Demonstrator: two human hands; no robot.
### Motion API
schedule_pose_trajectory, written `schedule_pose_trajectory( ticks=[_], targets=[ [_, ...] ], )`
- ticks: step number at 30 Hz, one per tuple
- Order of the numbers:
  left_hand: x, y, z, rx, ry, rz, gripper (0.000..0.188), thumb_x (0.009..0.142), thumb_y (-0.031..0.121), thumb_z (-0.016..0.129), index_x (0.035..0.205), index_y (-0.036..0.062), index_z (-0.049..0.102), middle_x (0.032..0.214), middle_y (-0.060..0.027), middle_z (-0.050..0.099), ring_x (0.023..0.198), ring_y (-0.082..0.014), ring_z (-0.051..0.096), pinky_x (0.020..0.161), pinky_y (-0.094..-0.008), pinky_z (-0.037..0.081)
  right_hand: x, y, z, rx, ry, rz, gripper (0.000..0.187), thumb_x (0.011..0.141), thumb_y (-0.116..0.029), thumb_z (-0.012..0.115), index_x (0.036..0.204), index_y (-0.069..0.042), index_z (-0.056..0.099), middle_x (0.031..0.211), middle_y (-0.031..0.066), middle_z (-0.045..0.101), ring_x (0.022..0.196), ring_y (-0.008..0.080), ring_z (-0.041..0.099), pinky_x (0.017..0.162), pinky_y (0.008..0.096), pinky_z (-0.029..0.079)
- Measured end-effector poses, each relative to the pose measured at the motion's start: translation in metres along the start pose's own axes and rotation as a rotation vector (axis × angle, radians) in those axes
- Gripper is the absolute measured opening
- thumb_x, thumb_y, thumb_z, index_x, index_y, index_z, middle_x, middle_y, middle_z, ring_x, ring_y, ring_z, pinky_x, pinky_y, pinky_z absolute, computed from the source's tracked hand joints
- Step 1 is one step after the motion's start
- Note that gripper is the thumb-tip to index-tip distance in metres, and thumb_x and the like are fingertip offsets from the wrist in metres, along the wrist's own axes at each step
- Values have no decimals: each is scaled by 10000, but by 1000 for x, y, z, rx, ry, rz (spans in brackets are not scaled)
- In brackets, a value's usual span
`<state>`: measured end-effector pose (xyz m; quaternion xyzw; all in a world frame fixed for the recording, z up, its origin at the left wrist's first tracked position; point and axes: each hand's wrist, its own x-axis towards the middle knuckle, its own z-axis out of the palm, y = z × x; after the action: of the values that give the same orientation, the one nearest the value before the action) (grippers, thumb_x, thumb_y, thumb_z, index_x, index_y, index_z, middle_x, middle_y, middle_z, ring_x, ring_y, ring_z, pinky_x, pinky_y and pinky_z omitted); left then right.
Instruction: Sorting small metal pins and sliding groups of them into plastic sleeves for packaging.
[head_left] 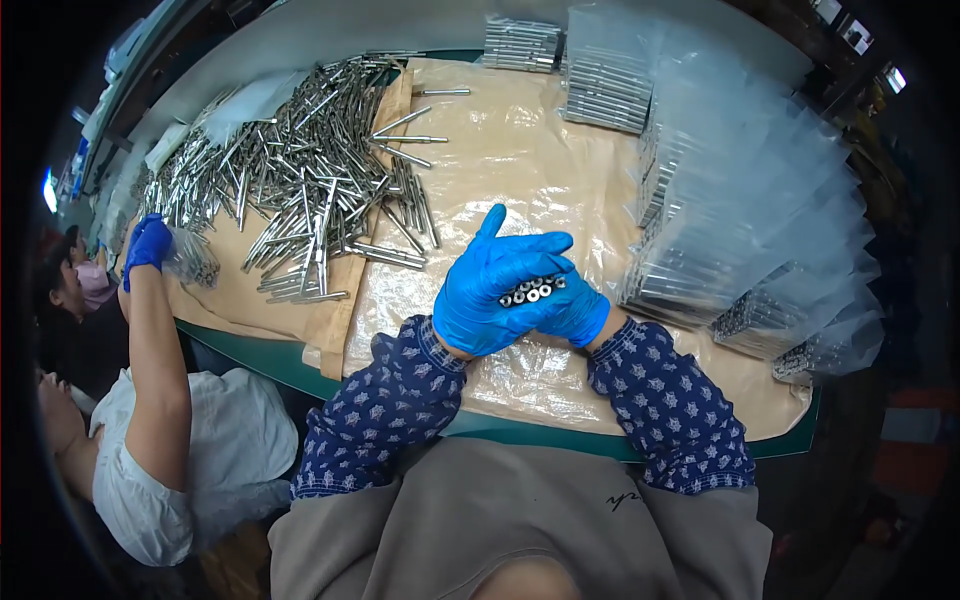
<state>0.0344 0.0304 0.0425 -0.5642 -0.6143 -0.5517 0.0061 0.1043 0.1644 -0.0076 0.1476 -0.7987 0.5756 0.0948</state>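
Note:
In blue gloves, my left hand (482,292) and my right hand (580,312) meet over the middle of the table. Between them is a bundle of metal rods (534,291), with several round ends showing, each with a dark centre. My left palm and fingers press along one side of it, thumb and forefinger sticking out. The right fingers close around the other side, partly hidden behind the left hand. A heap of loose metal rods (325,150) lies to the left of my hands, a few of them pointing toward the middle.
Clear plastic bags of rods (690,265) stand stacked along the right, with more rod stacks (606,95) at the back. Brown sheeting (400,320) covers the green table (270,362). At left, a co-worker's blue-gloved hand (148,243) is by a bag of rods (193,258).

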Motion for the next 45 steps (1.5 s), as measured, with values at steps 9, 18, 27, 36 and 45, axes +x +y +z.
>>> schedule_pose_trajectory(
  ticks=[9, 18, 27, 36, 45],
  targets=[
    [-2, 6, 22, -719, 249, -219, 483, 713, 212, 748, 1148, 123, 557, 1204, -101, 569, 1156, -237, 513, 1072, -508, 187, 2, -10, 0, 310, 31, 116, 399, 692, -94, 717, 1068, -94, 583, 1002, 65, 624, 914, 203, 599, 806, 324, 495],
    [-5, -18, 9, -15, 69, -8, 303, 704, 135, 710, 988, 148, 604, 1032, -30, 636, 1042, -221, 580, 1068, -517, 209, 14, -10, -3, -307, -45, -31, 356, 692, -231, 701, 1018, -130, 603, 1066, 80, 598, 994, 233, 562, 853, 350, 465],
    [9, -4, 8, -541, 217, -340, 361, 693, 82, 699, 1031, 48, 575, 973, -93, 639, 965, -175, 599, 882, -308, 458, 20, -3, 9, -387, 173, -239, 354, 675, -163, 720, 1003, -104, 603, 988, 69, 628, 929, 230, 600, 812, 322, 489],
    [-1, -9, 9, -222, 218, -69, 312, 687, 10, 691, 965, 63, 559, 872, -55, 636, 894, -164, 602, 1033, -416, 339, 20, -12, 21, -38, 330, -44, 503, 671, -154, 725, 1122, -82, 514, 1052, 104, 581, 969, 215, 581, 842, 320, 477],
    [-4, -5, 24, -490, 359, -398, 502, 721, -25, 667, 1177, 6, 458, 1079, -135, 580, 984, -204, 588, 872, -319, 487, 14, -10, 22, -216, 339, 38, 459, 679, -156, 719, 1100, -77, 554, 1061, 99, 607, 959, 235, 602, 809, 318, 499]
  ],
)
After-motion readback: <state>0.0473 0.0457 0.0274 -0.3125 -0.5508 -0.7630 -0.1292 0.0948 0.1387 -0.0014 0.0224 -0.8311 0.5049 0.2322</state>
